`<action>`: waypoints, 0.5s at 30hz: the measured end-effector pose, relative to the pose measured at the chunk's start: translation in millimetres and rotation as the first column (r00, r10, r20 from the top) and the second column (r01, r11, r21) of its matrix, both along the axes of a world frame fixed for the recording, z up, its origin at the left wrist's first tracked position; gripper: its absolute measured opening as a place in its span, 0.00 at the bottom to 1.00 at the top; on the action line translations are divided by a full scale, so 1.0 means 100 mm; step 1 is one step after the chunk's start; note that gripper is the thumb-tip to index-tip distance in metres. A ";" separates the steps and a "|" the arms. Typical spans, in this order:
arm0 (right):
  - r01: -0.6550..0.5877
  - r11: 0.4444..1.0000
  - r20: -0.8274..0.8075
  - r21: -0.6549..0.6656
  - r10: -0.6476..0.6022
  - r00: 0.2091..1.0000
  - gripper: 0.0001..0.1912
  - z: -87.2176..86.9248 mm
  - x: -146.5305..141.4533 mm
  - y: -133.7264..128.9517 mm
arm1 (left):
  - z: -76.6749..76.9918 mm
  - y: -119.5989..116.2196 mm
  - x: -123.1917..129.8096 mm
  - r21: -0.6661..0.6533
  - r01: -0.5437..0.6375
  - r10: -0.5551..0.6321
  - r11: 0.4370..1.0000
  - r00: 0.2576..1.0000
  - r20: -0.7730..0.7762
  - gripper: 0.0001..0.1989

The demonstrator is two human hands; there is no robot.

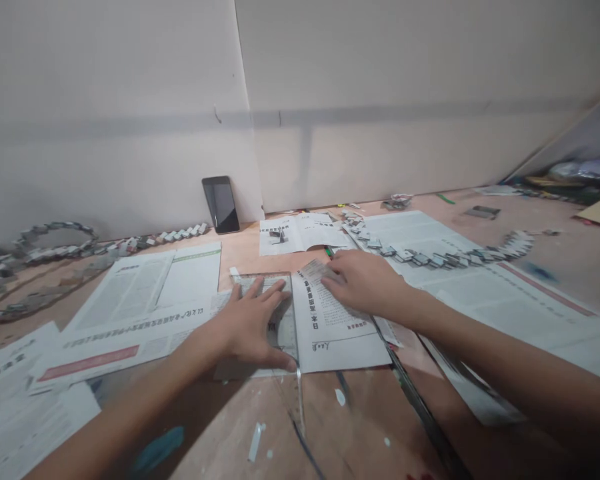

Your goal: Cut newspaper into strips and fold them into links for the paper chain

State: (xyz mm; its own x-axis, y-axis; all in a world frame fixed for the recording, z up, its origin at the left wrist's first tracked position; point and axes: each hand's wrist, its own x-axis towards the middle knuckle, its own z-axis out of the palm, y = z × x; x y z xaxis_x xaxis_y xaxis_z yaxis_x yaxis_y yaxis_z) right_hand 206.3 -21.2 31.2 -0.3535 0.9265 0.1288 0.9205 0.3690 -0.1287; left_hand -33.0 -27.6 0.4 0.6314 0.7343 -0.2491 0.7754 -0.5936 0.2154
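Note:
My left hand (255,328) lies with fingers spread on a clear plastic ruler (299,403), which looks like a set square. The ruler presses on a printed newspaper piece (347,352), its long edge running along the print. At the upper right of that piece, my right hand (363,279) has its fingers curled together on the paper. The paper's top part bends up toward those fingers, and the fingertips are partly hidden. A small green-tipped item (329,252) shows just behind my right hand.
A phone (221,204) leans against the wall. Folded-paper chains (435,259) lie right and left. Newspaper sheets (125,320) cover both sides, and a smaller sheet (315,233) lies behind. A long dark strip (425,410) runs under my right forearm toward the front.

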 end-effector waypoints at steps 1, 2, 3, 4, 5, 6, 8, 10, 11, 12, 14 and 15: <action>-0.022 0.999 0.042 0.046 0.020 0.999 0.15 0.01 -0.05 -0.04 | 0.00 0.00 0.00 0.002 0.002 -0.002 1.000 1.000 0.001 0.56; -0.044 0.997 0.076 0.070 0.039 0.996 0.15 0.02 -0.10 -0.09 | 0.00 -0.01 0.00 0.005 0.003 -0.003 1.000 1.000 0.003 0.56; -0.063 0.995 0.103 0.082 0.055 0.993 0.15 0.03 -0.15 -0.13 | 0.00 -0.01 -0.01 0.006 0.003 -0.003 1.000 1.000 0.004 0.56; -0.077 0.993 0.123 0.089 0.066 0.990 0.15 0.04 -0.20 -0.17 | 0.01 -0.02 -0.01 0.005 0.002 -0.002 1.000 1.000 0.003 0.56; -0.086 0.992 0.137 0.090 0.073 0.988 0.14 0.06 -0.25 -0.21 | 0.01 -0.02 -0.01 0.001 0.001 -0.001 1.000 1.000 0.001 0.56; -0.090 0.992 0.146 0.088 0.077 0.986 0.13 0.07 -0.30 -0.24 | 0.01 -0.03 -0.02 -0.004 0.000 0.000 1.000 1.000 -0.001 0.56; -0.089 0.993 0.151 0.076 0.077 0.986 0.13 0.10 -0.37 -0.30 | 0.02 -0.04 -0.03 -0.007 0.000 0.000 1.000 1.000 0.002 0.57; -0.100 0.993 0.124 0.065 0.091 0.988 0.13 0.12 -0.39 -0.33 | 0.03 -0.05 -0.03 0.000 -0.004 0.004 1.000 1.000 0.016 0.57; -0.112 0.991 0.099 0.070 0.105 0.990 0.14 0.12 -0.39 -0.34 | 0.03 -0.05 -0.03 0.000 -0.008 0.008 1.000 1.000 0.019 0.57; -0.120 0.990 0.072 0.078 0.114 0.991 0.15 0.12 -0.38 -0.35 | 0.03 -0.05 -0.03 -0.005 -0.013 0.013 1.000 1.000 0.017 0.57; -0.097 0.993 0.031 0.070 0.095 0.995 0.16 0.10 -0.32 -0.35 | 0.03 -0.05 -0.04 -0.016 -0.017 0.017 1.000 1.000 0.009 0.57; -0.072 0.997 0.028 0.037 0.071 0.997 0.16 0.08 -0.27 -0.35 | 0.03 -0.05 -0.04 -0.019 -0.015 0.015 1.000 1.000 0.009 0.57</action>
State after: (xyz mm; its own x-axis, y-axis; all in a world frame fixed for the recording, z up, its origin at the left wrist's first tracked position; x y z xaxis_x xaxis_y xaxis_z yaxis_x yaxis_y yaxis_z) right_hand 178.9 -56.2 39.6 -0.4222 0.8935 0.1532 0.8946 0.4380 -0.0887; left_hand -37.4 -32.6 2.9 0.6223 0.7391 -0.2579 0.7824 -0.5773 0.2336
